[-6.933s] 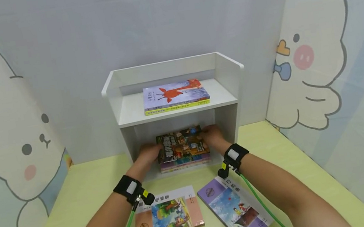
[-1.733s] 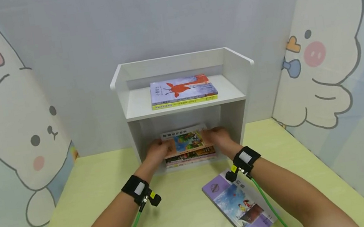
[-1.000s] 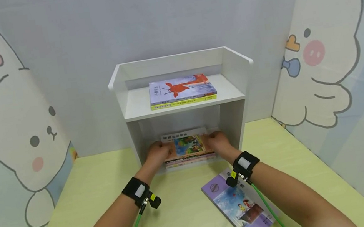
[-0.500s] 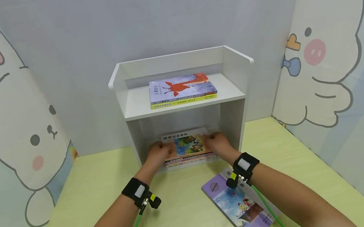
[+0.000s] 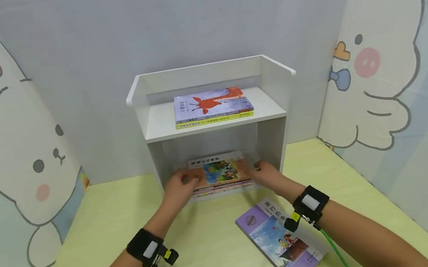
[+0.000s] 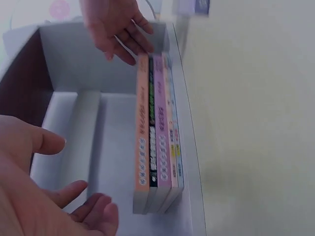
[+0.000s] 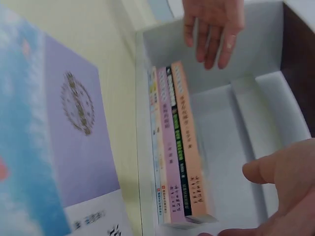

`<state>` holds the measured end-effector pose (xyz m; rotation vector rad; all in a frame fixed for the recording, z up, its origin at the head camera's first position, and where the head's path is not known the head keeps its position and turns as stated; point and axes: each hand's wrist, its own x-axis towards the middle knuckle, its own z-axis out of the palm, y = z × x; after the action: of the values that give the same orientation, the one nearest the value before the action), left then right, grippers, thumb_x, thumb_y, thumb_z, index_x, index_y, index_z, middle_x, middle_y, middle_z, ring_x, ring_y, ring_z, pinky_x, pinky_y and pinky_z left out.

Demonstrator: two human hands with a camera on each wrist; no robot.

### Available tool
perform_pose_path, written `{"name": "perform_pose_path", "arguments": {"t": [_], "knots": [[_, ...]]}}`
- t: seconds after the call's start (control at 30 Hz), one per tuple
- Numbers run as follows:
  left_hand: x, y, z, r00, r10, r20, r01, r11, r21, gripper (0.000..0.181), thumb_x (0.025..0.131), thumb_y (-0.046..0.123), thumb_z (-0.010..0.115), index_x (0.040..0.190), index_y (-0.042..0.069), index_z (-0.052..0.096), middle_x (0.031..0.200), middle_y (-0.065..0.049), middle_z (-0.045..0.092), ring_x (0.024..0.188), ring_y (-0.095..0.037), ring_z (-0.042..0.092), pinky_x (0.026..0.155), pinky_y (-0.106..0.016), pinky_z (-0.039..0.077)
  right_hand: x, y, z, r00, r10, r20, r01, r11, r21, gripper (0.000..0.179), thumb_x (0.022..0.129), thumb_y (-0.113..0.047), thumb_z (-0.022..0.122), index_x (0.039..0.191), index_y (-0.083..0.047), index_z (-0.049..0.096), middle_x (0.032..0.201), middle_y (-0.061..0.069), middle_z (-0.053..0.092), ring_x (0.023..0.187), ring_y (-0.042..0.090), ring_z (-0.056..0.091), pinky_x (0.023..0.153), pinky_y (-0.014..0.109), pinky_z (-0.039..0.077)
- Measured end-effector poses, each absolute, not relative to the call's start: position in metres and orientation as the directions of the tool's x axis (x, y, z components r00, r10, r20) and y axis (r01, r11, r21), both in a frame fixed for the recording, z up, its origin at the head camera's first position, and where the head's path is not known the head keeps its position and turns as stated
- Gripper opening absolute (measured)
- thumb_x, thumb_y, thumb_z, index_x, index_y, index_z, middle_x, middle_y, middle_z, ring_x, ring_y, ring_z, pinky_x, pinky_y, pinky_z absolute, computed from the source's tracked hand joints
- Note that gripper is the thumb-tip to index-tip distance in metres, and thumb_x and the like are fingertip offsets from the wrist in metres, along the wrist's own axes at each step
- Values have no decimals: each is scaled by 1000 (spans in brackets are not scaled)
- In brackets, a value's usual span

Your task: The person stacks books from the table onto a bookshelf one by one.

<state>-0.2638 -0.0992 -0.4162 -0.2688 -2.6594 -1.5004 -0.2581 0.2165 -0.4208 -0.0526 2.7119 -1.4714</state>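
Note:
In the shelf's lower compartment lies a stack of several books, topped by an orange picture book (image 5: 219, 172) with a white title strip. Beneath its spine (image 6: 141, 128), black, purple and pale spines (image 7: 170, 147) show in the wrist views. My left hand (image 5: 180, 188) is just left of the stack with loosely bent fingers and nothing held. To the right of the stack is my right hand (image 5: 271, 176), fingers spread and likewise holding nothing. On the table in front lies a purple book (image 5: 278, 243), set at a slant and partly hidden by the right wrist's camera.
The white two-tier shelf (image 5: 217, 128) stands against the back wall. Its upper tier carries a lilac book with a red giraffe (image 5: 212, 105) on top of a yellow-spined book (image 5: 216, 120). Green cables (image 5: 337, 250) run from both wrist straps.
The orange book, earlier on the table, now lies on the stack over the black comic-style book. Both hands have let go of it and drawn slightly outward and back.

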Motion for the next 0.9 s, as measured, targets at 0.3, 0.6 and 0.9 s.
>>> {"name": "perform_pose_path", "arguments": {"t": [0.3,0.6,0.9], "knots": [[-200,-138,-444,-966,218,-140,-35,427,903,44,111,25,65,145,-3,62,136,-17,69,124,-38,67,99,-55,59,-183,266,-425,-955,-72,-288,203,549,-811,72,113,-48,59,148,14,47,127,27,61,118,40,62,103,57,56],[-193,-135,-449,-948,266,-173,-54,403,914,42,110,25,68,141,-3,64,129,-14,71,119,-33,69,99,-53,61,-146,293,-423,-935,-47,-352,270,550,-790,72,111,-50,63,144,13,51,128,26,62,119,39,64,97,56,60],[-203,-84,-448,-899,409,-158,29,416,909,47,108,27,72,142,-4,62,128,-12,69,110,-31,70,93,-49,61,-132,285,-428,-942,-91,-324,179,678,-713,71,103,-39,78,141,15,54,131,29,64,114,40,68,91,55,61]]}}
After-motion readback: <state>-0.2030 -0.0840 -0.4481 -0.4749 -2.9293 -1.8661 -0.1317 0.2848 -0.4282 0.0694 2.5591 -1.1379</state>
